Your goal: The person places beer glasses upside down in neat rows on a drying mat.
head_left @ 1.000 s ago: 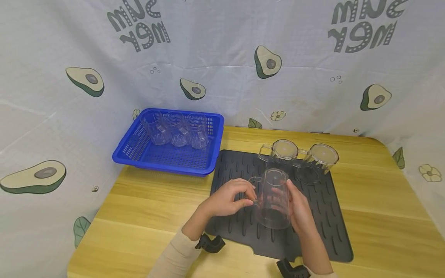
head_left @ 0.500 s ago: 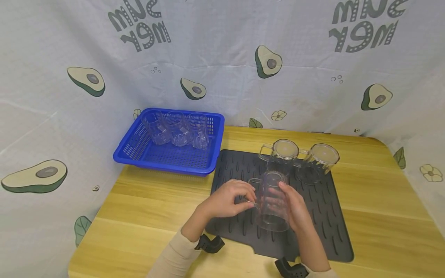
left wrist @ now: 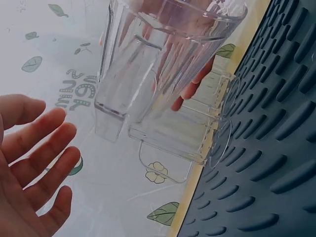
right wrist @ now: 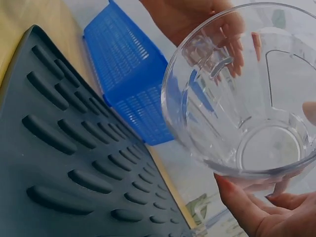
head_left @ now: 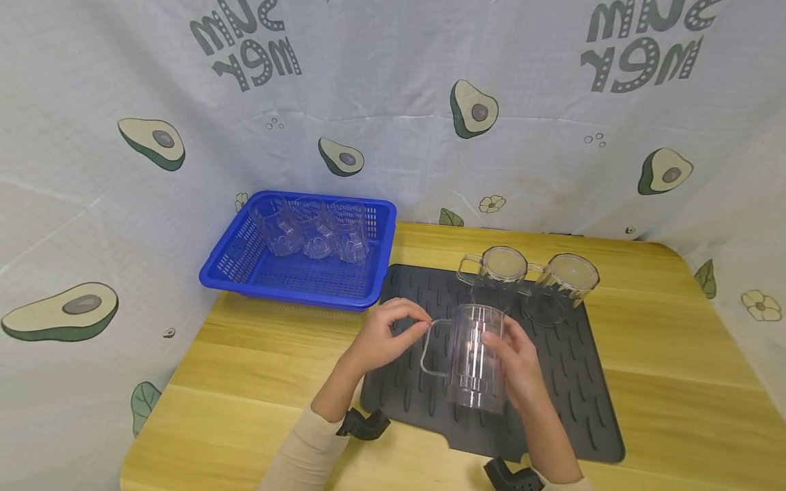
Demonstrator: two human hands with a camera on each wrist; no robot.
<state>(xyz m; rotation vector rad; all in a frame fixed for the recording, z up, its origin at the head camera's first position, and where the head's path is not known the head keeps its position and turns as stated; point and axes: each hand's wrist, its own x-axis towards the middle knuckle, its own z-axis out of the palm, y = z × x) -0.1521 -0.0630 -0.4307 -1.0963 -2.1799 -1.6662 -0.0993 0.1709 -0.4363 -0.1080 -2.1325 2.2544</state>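
A clear mug (head_left: 475, 358) is held over the dark mat, its handle (head_left: 425, 351) pointing left. My right hand (head_left: 518, 365) grips the body from the right side, thumb on the near wall and fingers behind. In the right wrist view the mug's mouth faces the camera, with the round base (right wrist: 271, 148) at the far end. My left hand (head_left: 387, 334) is by the upper corner of the handle. The left wrist view shows its fingers (left wrist: 52, 131) loosely bent, apart from the mug. Two similar mugs (head_left: 503, 266) (head_left: 571, 273) stand upside down behind.
A blue basket (head_left: 295, 296) at the back left holds three clear mugs (head_left: 316, 235). The black ribbed mat (head_left: 405, 389) lies on the wooden table (head_left: 245, 395). An avocado-print cloth (head_left: 399, 88) hangs behind and at the sides.
The mug has turned in my right hand, so its handle shows fully at the left. My left hand has let go of the handle's lower part and moved up and left.
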